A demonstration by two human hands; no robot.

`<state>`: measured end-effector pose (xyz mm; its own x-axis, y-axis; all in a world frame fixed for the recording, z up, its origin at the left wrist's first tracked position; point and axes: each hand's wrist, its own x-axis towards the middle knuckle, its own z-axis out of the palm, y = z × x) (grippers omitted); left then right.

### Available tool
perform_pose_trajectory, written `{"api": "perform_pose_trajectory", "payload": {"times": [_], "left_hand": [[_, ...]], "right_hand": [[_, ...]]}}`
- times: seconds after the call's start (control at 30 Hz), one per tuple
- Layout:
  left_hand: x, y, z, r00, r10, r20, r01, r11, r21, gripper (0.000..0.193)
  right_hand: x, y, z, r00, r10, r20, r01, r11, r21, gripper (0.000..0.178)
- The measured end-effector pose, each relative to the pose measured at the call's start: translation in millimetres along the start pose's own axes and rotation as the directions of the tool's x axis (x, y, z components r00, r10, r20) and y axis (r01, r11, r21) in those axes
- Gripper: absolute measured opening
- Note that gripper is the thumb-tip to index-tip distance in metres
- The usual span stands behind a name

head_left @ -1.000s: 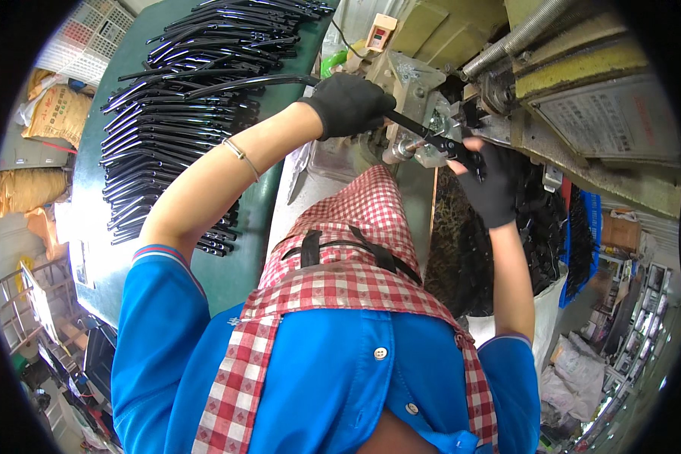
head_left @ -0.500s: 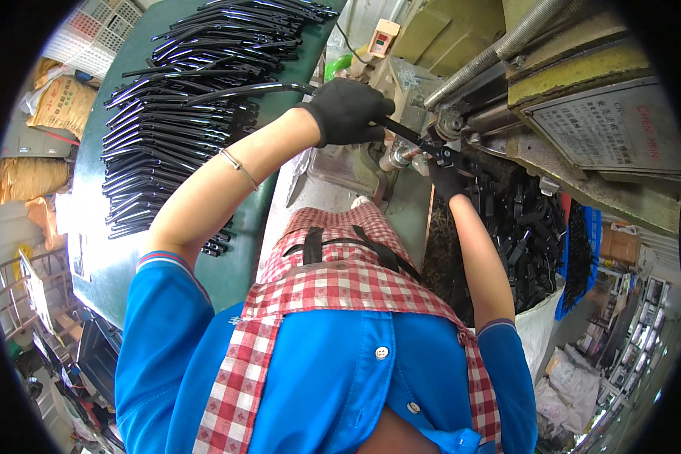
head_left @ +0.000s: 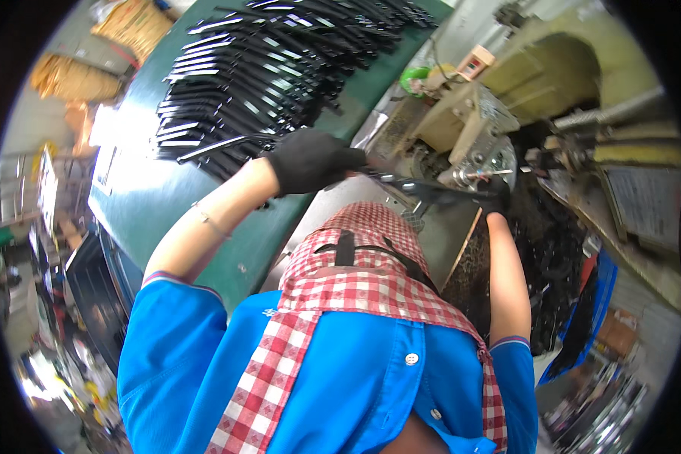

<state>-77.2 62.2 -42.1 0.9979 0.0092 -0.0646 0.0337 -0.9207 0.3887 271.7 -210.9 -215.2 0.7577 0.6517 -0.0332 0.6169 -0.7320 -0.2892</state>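
The green table [head_left: 261,246] is the largest thing, and its far side is cut off by the picture edge. On the right, the yellow-green machine [head_left: 528,72] is also cut off by the round dark rim. The checked apron [head_left: 386,284] covers the middle. On the table lies a big pile of black tubes [head_left: 261,79]; they overlap, so single ones are hard to separate. Below the machine there is a dark heap of parts [head_left: 541,265], whose shapes I cannot make out well, partly hidden behind the right forearm.

The left hand [head_left: 310,163], in a black glove, is closed around a long tube [head_left: 412,187], which passes in front of the machine, between the two hands. Its other part comes out toward the pile. The right hand [head_left: 495,195] is at the blurred right end; glove and tube are both black, so I cannot tell how far its fingers close.
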Motion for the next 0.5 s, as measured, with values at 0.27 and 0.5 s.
{"api": "perform_pose_trajectory", "payload": {"times": [0.27, 0.5], "left_hand": [[-209.1, -53.9, 52.8, 0.731, -0.659, 0.176, 0.611, 0.747, 0.261, 0.016], [-212.8, -58.0, 85.6, 0.544, -0.791, -0.280, 0.831, 0.554, 0.050, 0.029]], "right_hand": [[0.9, 31.0, -35.8, 0.980, -0.036, 0.194, -0.181, 0.226, 0.957, 0.008], [-37.1, -55.7, -121.8, 0.978, -0.061, 0.200, -0.200, 0.000, 0.980, 0.006]]}}
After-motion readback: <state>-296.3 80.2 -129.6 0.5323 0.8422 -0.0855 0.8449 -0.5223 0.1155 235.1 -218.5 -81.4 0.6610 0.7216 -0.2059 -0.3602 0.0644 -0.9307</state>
